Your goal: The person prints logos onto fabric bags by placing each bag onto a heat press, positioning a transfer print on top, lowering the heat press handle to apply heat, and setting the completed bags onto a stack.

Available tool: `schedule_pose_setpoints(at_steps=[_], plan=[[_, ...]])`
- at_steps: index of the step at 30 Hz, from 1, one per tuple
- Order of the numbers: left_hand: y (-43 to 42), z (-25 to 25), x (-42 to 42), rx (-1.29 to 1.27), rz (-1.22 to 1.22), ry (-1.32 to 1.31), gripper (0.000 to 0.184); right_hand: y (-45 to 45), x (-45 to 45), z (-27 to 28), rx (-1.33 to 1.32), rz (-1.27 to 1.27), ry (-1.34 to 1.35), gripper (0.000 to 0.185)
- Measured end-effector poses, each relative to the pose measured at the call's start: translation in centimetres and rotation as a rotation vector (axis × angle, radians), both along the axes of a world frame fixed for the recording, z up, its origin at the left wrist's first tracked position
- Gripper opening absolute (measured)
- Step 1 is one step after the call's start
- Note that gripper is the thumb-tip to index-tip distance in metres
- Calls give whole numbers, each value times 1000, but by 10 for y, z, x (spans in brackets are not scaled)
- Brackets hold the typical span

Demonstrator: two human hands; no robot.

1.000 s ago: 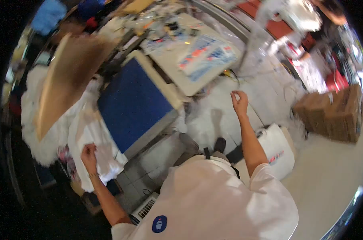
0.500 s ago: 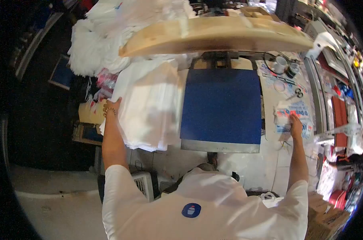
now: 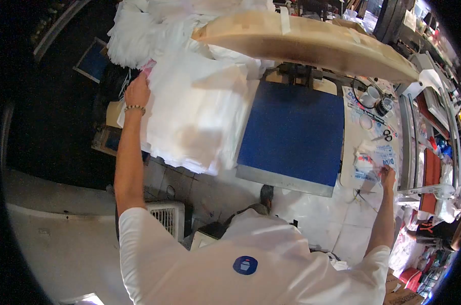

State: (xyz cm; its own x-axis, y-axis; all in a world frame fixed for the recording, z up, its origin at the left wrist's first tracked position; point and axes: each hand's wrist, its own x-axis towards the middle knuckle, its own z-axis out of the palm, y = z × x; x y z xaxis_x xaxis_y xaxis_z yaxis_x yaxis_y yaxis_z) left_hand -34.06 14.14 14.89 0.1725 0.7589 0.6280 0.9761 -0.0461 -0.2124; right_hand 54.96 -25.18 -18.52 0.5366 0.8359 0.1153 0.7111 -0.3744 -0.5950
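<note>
My left hand (image 3: 137, 91), with a beaded bracelet at the wrist, is at the left edge of a tall stack of white sheets (image 3: 190, 112). Its fingers curl down beside a bit of pink plastic (image 3: 149, 67); what they grip is hidden. On the right, my right hand (image 3: 388, 176) has its fingers pressed together on the lower right edge of a white plastic bag (image 3: 375, 161) with blue print. Between the hands lies the flat blue pad (image 3: 294, 132) of a heat press, beneath its raised, tan-covered upper part (image 3: 301, 40).
Bundled white cloth (image 3: 144, 33) is heaped behind the stack. Scissors (image 3: 387, 135), a roll of tape (image 3: 366, 121) and mugs (image 3: 370, 96) stand or lie on the right table. A metal rack (image 3: 413, 137) borders it. A white slatted appliance (image 3: 165, 218) is below left.
My left hand has moved up along the stack's edge to the pink plastic. My right hand has shifted to the bag's lower right edge. The whole view has tilted.
</note>
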Motion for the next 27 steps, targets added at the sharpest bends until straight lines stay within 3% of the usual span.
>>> schedule_pose_setpoints(at_steps=[1,2,4,7,9,10,13,14,16,18,20,22,24,27], plan=[[-32,19,26,-124,-51,-18,12,0,-5,7,55,-82,76,24],[-65,37,51,-255,-107,-34,12,0,-13,13,192,-82,-35,23],[-140,63,86,-208,-425,-162,15,-4,-14,26,392,-40,-122,27],[-231,91,110,-387,-594,-519,23,-4,-38,60,451,-314,-30,30],[-257,77,103,-496,-653,-902,20,-5,-45,60,724,-264,183,25],[-260,65,107,-506,-671,-902,20,-9,-49,66,741,-241,212,23],[-256,18,119,-489,-751,-1336,20,-13,-76,87,805,-266,220,22],[-258,6,137,-442,-747,-1412,21,-14,-97,103,843,-245,366,21],[-241,-25,155,-497,-802,-1413,21,-20,-98,105,880,-226,506,21],[-252,-29,167,-519,-886,-1415,21,-23,-86,94,735,-148,239,25],[-261,-14,195,-533,-990,-1416,22,-27,-98,105,780,-214,261,24],[-291,21,221,-782,-1160,-1338,23,-35,-107,111,733,-171,216,25],[-293,38,265,-925,-1342,-1076,24,-34,-116,114,744,-156,249,24],[-281,44,312,-956,-1384,-1014,23,-36,-141,130,799,-135,437,22]])
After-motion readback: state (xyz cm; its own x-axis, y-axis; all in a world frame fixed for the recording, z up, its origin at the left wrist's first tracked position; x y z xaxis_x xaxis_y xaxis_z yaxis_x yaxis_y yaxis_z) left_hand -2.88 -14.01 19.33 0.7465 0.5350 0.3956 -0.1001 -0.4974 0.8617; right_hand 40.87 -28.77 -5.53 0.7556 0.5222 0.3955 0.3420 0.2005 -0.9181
